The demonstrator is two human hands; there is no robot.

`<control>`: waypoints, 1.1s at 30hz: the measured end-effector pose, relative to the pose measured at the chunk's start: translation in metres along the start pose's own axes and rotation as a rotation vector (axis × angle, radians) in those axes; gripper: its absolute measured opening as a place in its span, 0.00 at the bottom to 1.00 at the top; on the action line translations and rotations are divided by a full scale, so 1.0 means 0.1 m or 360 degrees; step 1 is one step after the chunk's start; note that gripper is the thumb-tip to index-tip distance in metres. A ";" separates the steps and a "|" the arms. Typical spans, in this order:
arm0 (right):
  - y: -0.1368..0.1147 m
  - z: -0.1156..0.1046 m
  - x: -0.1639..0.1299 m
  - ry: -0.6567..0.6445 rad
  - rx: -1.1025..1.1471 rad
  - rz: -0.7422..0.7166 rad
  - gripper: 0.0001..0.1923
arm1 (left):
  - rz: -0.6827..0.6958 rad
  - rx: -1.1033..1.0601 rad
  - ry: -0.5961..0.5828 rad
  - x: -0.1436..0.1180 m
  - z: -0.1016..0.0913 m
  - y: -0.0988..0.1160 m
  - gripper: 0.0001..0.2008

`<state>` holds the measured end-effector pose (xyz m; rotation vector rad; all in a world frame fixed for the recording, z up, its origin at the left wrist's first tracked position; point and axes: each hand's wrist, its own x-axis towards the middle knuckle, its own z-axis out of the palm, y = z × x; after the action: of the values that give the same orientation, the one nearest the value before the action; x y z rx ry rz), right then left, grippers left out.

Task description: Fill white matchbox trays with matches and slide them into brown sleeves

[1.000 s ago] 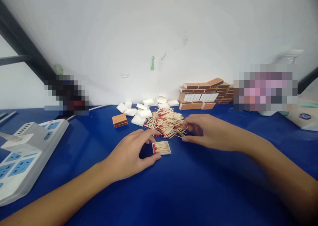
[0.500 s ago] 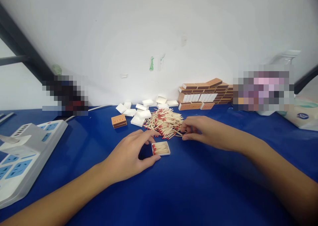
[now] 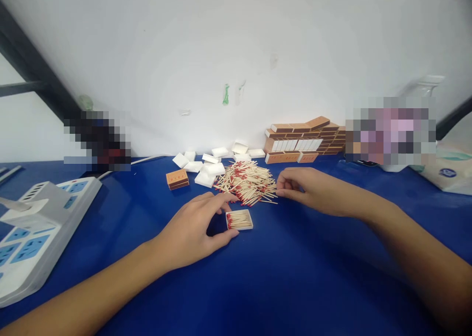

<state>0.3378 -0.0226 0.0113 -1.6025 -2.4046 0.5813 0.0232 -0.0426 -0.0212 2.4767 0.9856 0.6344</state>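
Both my forearms run out of frame at the bottom edge. Power strip (image 3: 40,228) is cut by the left edge. Two patches along the wall are pixelated, one left (image 3: 96,140), one right (image 3: 390,130); can't tell what's there. My right hand (image 3: 313,191) has fingertips curled at the match pile (image 3: 246,181); can't tell if it pinches any. Print on the brown matchbox (image 3: 177,178) too small to read. Packet (image 3: 448,171) far right is clipped by the edge.
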 end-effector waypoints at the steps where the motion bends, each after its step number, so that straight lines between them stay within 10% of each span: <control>1: -0.03 0.01 -0.01 0.0025 0.0015 -0.0021 0.14 | -0.0001 -0.0004 0.0004 0.00 0.00 0.00 0.26; 33: -0.04 0.13 0.02 -0.0097 0.0038 -0.0011 0.14 | 0.0023 0.0033 -0.0012 0.01 -0.01 -0.01 0.25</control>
<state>0.3289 -0.0246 0.0009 -1.5884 -2.4357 0.6643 0.0228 -0.0417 -0.0206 2.5049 0.9773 0.6222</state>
